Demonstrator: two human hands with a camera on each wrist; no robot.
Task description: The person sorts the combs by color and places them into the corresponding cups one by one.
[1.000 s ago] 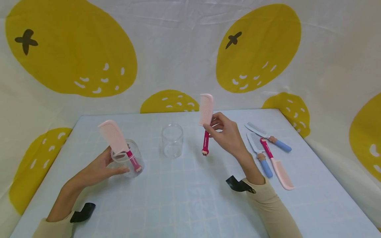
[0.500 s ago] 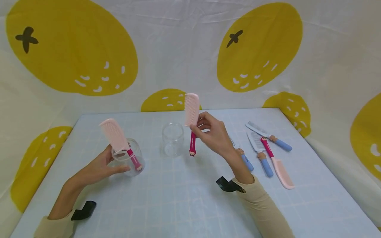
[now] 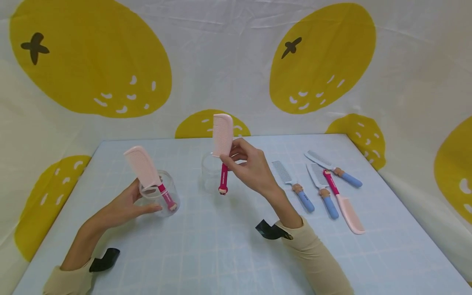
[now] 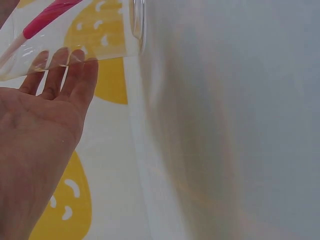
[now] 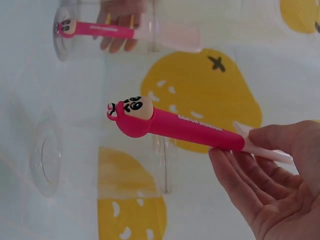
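Note:
My left hand [image 3: 119,209] grips a clear glass jar [image 3: 152,196] at the table's left, thumb in front and fingers behind. A pale pink comb [image 3: 141,166] leans in that jar, its magenta handle down inside and its teeth end above the rim. In the right wrist view, the handle of a second pink comb [image 5: 195,129] points away from my right hand [image 5: 280,185] and ends in a small cartoon head. Thumb and fingers pinch this comb where handle meets teeth, holding it upright. It overlaps another clear jar [image 3: 208,180] in the head view.
On the right lie several combs: a blue-handled comb [image 3: 304,200] nearest my right forearm, another blue comb [image 3: 327,203] beside it, a third blue comb [image 3: 346,178] farther back, and a pink comb [image 3: 348,215]. A fruit-patterned cloth [image 3: 221,61] hangs behind the table.
My right hand has moved left with its pink comb, from right of the standing jar to in front of it, uncovering a blue comb. The left hand and its jar stay put.

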